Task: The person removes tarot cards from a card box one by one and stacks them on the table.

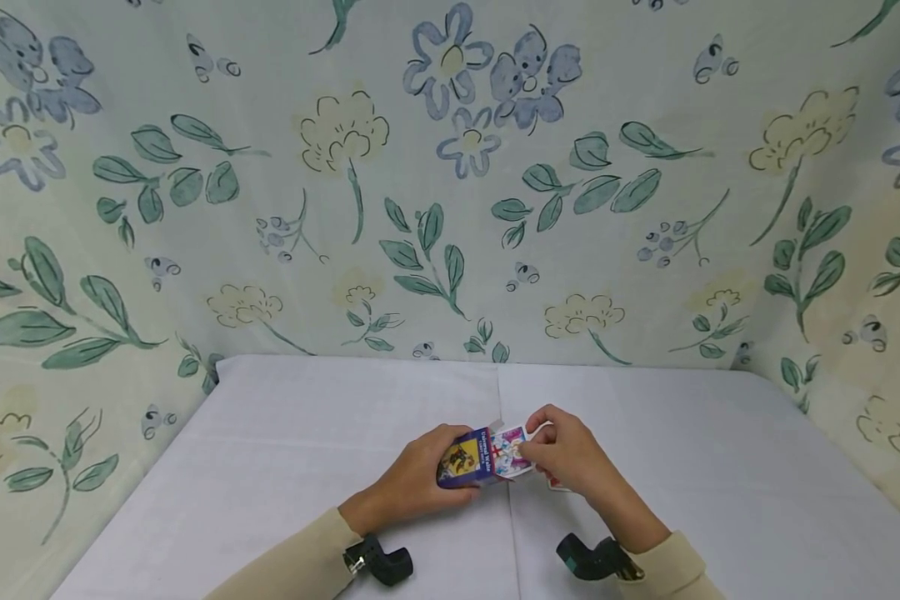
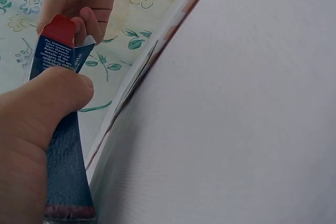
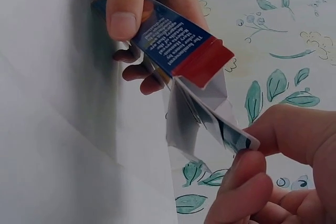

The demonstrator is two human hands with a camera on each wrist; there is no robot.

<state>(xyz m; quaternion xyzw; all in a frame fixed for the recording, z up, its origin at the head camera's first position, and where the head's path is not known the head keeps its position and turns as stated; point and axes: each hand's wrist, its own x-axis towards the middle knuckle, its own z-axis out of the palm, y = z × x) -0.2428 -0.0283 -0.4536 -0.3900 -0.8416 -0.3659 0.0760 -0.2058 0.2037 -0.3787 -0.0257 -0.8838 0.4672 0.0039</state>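
My left hand (image 1: 418, 473) grips a blue tarot card box (image 1: 462, 463) above the white table, its thumb along one narrow side. The box is tilted, with its open end toward the right. Red and white end flaps (image 3: 202, 62) stand folded out at that end. A colourful tarot card (image 1: 506, 454) sticks partway out of the opening; whether more than one card is there I cannot tell. Between thumb and forefinger my right hand (image 1: 572, 452) pinches the card's outer end (image 3: 239, 139). Under that hand, a card with a red edge (image 1: 557, 484) lies mostly hidden on the table.
A creased white cloth (image 1: 307, 417) covers the table. Behind it and at both sides hangs a floral fabric (image 1: 450, 250). Black wrist cameras (image 1: 386, 562) are strapped over the beige sleeves (image 1: 292, 562).
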